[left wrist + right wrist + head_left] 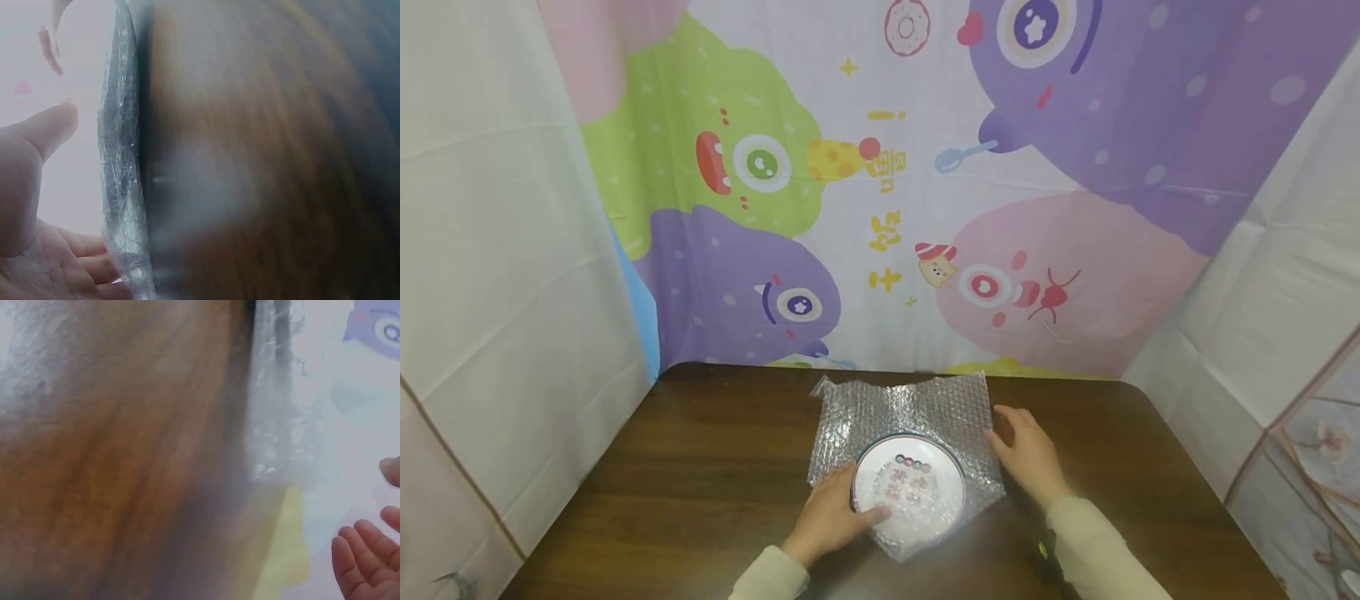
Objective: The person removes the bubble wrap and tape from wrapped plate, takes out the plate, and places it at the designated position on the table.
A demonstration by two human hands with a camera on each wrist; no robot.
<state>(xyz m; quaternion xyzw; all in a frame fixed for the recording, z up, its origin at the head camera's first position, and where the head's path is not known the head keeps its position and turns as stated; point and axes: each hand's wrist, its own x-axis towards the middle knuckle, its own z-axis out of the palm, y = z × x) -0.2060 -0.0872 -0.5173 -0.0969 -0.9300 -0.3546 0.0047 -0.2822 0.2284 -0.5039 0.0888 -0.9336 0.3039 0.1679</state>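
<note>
In the head view, a round white plate (917, 479) with a dark rim and red lettering lies face up on a sheet of bubble wrap (902, 406). Clear film seems to cover its lower part. Against the plate's left rim rests my left hand (831, 512), thumb extended over the plate. The left wrist view shows this hand's fingers (97, 265) by the edge of the bubble wrap, their tips partly hidden. My right hand (1032, 454) is beside the sheet's right edge, fingers loose and apart; in the right wrist view its fingers (369, 553) hold nothing.
Everything lies on a dark brown wooden table (715, 442). A cartoon-printed curtain (880, 183) hangs behind its far edge, and pale panels (482, 250) stand at both sides. A small dark item (1047, 558) is under the right sleeve, too blurred to name.
</note>
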